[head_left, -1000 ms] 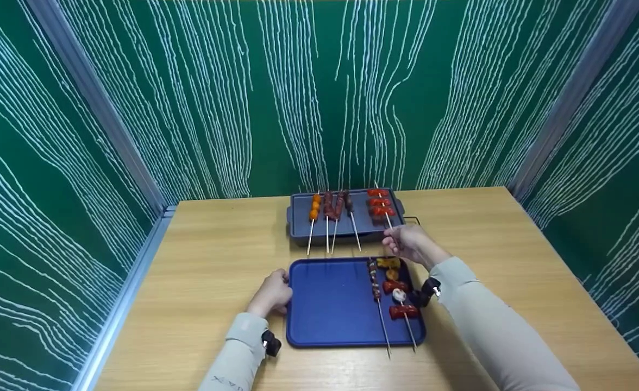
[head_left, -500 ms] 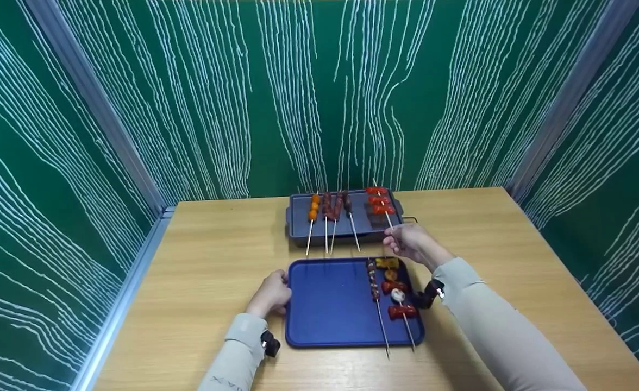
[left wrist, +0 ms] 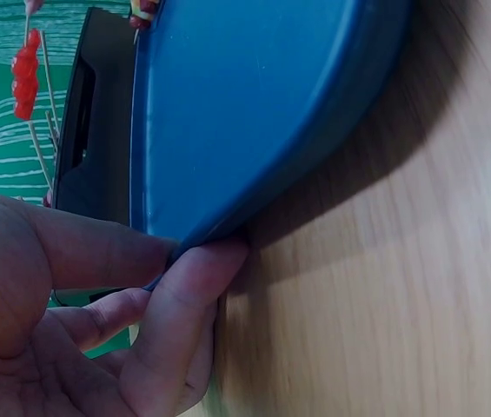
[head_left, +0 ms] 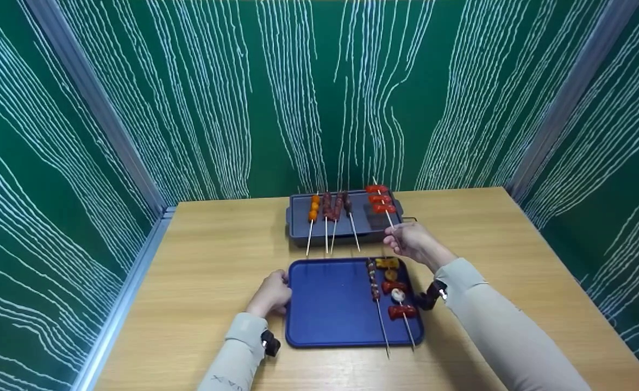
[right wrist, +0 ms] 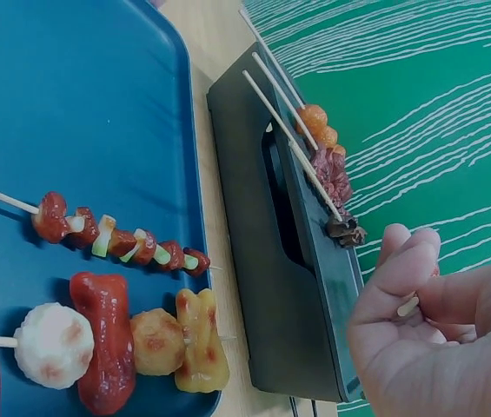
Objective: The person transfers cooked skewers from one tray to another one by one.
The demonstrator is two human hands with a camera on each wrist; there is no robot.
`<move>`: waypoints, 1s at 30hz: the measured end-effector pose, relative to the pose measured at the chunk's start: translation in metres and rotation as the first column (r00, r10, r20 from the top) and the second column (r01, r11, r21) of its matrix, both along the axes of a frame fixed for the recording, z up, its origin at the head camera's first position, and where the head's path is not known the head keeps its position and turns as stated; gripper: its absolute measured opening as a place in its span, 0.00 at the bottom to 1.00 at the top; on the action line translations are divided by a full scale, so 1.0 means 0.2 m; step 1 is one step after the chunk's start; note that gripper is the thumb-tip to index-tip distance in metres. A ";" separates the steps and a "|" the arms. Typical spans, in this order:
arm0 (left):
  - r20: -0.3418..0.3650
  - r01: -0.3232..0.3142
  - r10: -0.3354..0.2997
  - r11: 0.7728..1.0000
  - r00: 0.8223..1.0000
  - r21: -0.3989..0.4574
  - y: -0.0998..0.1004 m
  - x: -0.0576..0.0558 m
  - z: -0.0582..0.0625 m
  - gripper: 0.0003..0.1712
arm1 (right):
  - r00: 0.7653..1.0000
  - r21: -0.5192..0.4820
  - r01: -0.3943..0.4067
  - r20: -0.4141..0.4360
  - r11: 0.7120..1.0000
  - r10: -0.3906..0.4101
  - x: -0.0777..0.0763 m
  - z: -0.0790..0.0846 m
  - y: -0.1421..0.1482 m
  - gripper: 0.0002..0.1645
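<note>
My right hand [head_left: 411,240] pinches the bare stick end of a skewer with red pieces [head_left: 380,199], over the right side of the dark grill [head_left: 363,222]. In the right wrist view the stick's butt [right wrist: 408,306] pokes out between thumb and fingers, and the red food is mostly hidden behind the hand. My left hand [head_left: 270,293] grips the left rim of a blue tray [head_left: 319,343], thumb above and a finger beneath in the left wrist view. On the tray's right side lie a skewer of small meat and green pieces [head_left: 374,279] and a mixed skewer with sausages and balls [head_left: 402,311].
Left of the red skewer, an orange ball skewer [head_left: 313,207] and several dark meat skewers [head_left: 336,205] lie on the grill, sticks toward me. A wire handle [head_left: 412,219] juts from its right side. Green, white-lined walls [head_left: 330,98] enclose the wooden table [head_left: 211,244].
The red skewer has risen slightly over the grill, and my right hand has shifted a little with it. My left hand stays on the tray's rim.
</note>
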State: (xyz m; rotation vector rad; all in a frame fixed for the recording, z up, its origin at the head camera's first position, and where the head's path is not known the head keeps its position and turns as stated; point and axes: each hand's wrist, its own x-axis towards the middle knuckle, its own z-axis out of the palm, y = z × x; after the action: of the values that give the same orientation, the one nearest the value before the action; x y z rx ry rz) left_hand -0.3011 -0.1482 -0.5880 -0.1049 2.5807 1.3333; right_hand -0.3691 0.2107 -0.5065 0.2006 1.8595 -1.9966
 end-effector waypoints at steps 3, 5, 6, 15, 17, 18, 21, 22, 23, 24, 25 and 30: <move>-0.005 0.003 -0.003 1.000 1.000 -0.004 0.00 0.00 0.00 0.19 | 1.000 0.001 0.004 0.001 1.000 -0.004 0.01 0.01 0.00 0.12; -0.005 0.005 -0.005 1.000 1.000 -0.002 0.00 0.00 0.00 0.19 | 1.000 0.001 0.010 0.002 1.000 -0.010 0.01 0.01 0.00 0.11; -0.006 0.007 -0.007 1.000 1.000 -0.001 0.00 0.00 0.00 0.19 | 1.000 0.000 0.009 0.002 1.000 -0.009 0.02 0.01 0.00 0.11; -0.019 0.014 -0.014 1.000 1.000 0.006 0.00 0.01 0.00 0.17 | 1.000 0.008 0.005 0.005 1.000 -0.005 0.05 0.03 -0.02 0.12; -0.021 0.015 -0.015 1.000 1.000 0.009 -0.01 0.01 0.00 0.17 | 1.000 0.010 0.011 0.005 1.000 -0.011 0.06 0.03 -0.02 0.13; -0.019 0.015 -0.015 1.000 1.000 0.012 -0.01 0.01 0.00 0.17 | 1.000 0.011 0.009 0.003 1.000 -0.009 0.06 0.03 -0.02 0.12; -0.017 0.014 -0.013 1.000 1.000 0.015 -0.01 0.01 0.00 0.17 | 1.000 0.009 -0.002 -0.008 1.000 0.002 0.07 0.03 -0.02 0.12; -0.016 0.014 -0.014 1.000 1.000 0.011 -0.01 0.00 0.00 0.17 | 1.000 0.005 -0.009 -0.011 1.000 0.009 0.08 0.03 -0.02 0.11; -0.015 0.014 -0.014 1.000 1.000 0.008 -0.01 0.00 0.00 0.16 | 1.000 -0.001 -0.017 -0.014 1.000 0.017 0.08 0.02 -0.02 0.11; -0.016 0.013 -0.013 1.000 1.000 0.002 -0.01 0.00 0.00 0.16 | 1.000 -0.007 -0.024 -0.018 1.000 0.024 0.09 0.02 -0.01 0.11; -0.015 0.013 -0.013 1.000 1.000 -0.004 -0.01 0.00 0.00 0.15 | 0.999 -0.014 -0.028 -0.022 0.999 0.028 0.09 0.02 -0.01 0.11; -0.015 0.014 -0.014 1.000 1.000 -0.010 0.00 0.00 0.00 0.13 | 0.999 -0.023 -0.027 -0.030 0.999 0.026 0.11 0.01 0.00 0.11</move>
State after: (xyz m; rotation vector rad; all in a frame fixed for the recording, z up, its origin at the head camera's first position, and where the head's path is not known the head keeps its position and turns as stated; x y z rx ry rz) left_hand -0.3006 -0.1490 -0.5886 -0.0787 2.5957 1.3213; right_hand -0.3465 0.2114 -0.5039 0.1396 1.8470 -2.0129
